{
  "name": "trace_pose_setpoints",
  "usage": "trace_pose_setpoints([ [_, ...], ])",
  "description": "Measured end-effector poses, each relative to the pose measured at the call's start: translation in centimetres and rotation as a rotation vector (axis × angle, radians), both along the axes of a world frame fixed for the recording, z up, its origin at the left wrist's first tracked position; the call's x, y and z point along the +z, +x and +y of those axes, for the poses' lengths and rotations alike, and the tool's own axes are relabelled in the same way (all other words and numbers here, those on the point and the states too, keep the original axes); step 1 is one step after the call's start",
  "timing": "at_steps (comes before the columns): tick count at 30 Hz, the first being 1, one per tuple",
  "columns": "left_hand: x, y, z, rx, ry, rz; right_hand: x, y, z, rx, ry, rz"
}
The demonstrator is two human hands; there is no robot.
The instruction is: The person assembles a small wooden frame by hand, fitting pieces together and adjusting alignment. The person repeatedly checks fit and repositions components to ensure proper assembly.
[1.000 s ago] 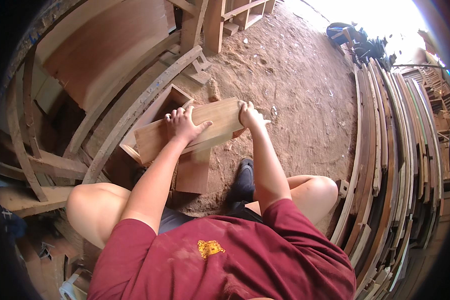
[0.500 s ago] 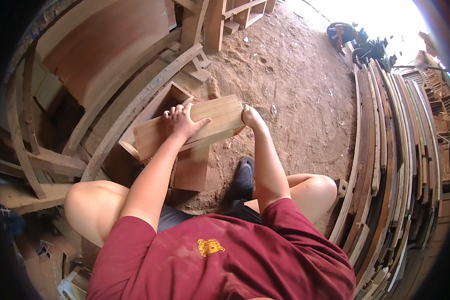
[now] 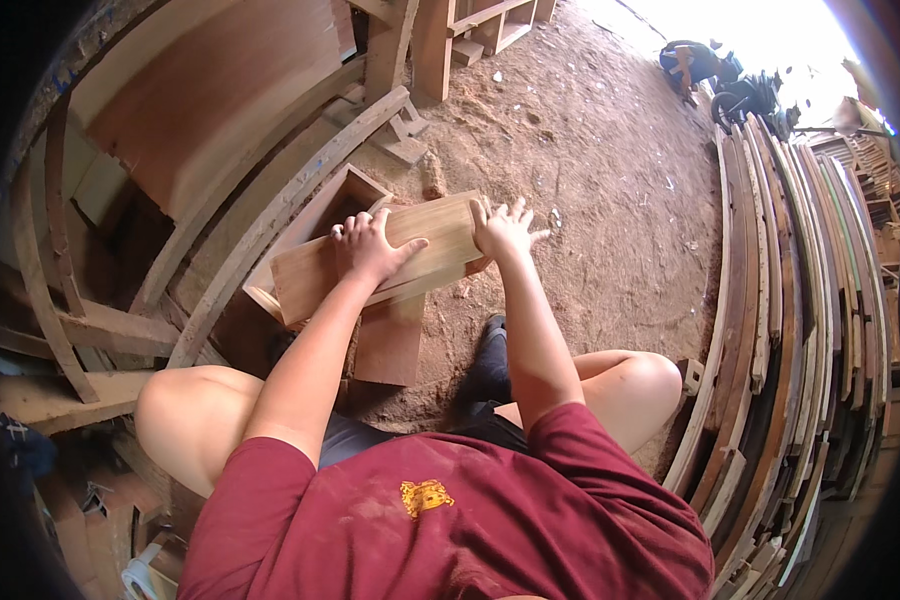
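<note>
A light brown rectangular wooden panel (image 3: 315, 272) lies slanted in front of me, with a paler wooden side along its near edge. Flat on its face rests my left hand (image 3: 368, 245), fingers apart and thumb stretched to the right. At the panel's right end my right hand (image 3: 505, 230) is open with its fingers spread, the edge of the hand touching the wood. Behind and under the panel's left part is an open wooden box frame (image 3: 355, 187), partly covered. A reddish-brown board (image 3: 388, 345) shows below, between my legs.
Long curved-looking beams and a rack (image 3: 290, 215) stand close on the left. On the right, a tall stack of wooden planks (image 3: 760, 300) runs beside my knee. Dusty ground (image 3: 590, 200) stretches ahead, toward a wheeled vehicle (image 3: 735, 95) at the far right.
My right hand has opened from a closed grip at the panel's right end, its fingers now spread. My left hand stays on the panel, which has hardly moved.
</note>
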State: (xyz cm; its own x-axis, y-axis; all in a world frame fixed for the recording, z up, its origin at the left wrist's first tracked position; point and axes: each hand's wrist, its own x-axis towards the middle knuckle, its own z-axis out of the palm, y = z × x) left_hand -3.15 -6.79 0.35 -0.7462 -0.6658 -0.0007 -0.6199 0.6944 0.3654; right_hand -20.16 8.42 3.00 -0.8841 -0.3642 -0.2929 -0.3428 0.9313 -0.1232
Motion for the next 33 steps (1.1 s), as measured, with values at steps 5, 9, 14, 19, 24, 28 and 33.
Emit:
trace_pose_setpoints([
  [5, -1.5, 0.1, -0.6, 0.011, -0.065, 0.07, -0.7, 0.3, -0.2, 0.136, -0.218, -0.005],
  [9, -0.8, 0.0, -0.3, 0.009, -0.035, 0.048, -1.7, 1.0, 0.4, 0.172, -0.248, 0.068],
  [14, 1.0, -0.3, 0.1, -0.025, 0.023, -0.044, -3.5, 0.5, 1.2, 0.108, -0.483, 0.134],
  [19, 0.5, 0.4, -0.5, 0.005, 0.003, -0.014, -1.9, 1.7, 1.7, 0.273, -0.47, 0.324],
  [24, 0.6, 0.4, -0.5, -0.003, 0.011, -0.012, -2.3, 3.9, 3.3, 0.45, -0.162, 0.484],
  [28, 0.4, -0.1, 0.3, -0.002, -0.046, -0.021, -3.1, 3.5, 1.5, 0.42, -0.088, 0.513],
  [33, 0.5, -0.2, 0.0, -0.013, -0.026, -0.016, -1.4, -0.7, -2.0, 0.24, -0.12, 0.2],
])
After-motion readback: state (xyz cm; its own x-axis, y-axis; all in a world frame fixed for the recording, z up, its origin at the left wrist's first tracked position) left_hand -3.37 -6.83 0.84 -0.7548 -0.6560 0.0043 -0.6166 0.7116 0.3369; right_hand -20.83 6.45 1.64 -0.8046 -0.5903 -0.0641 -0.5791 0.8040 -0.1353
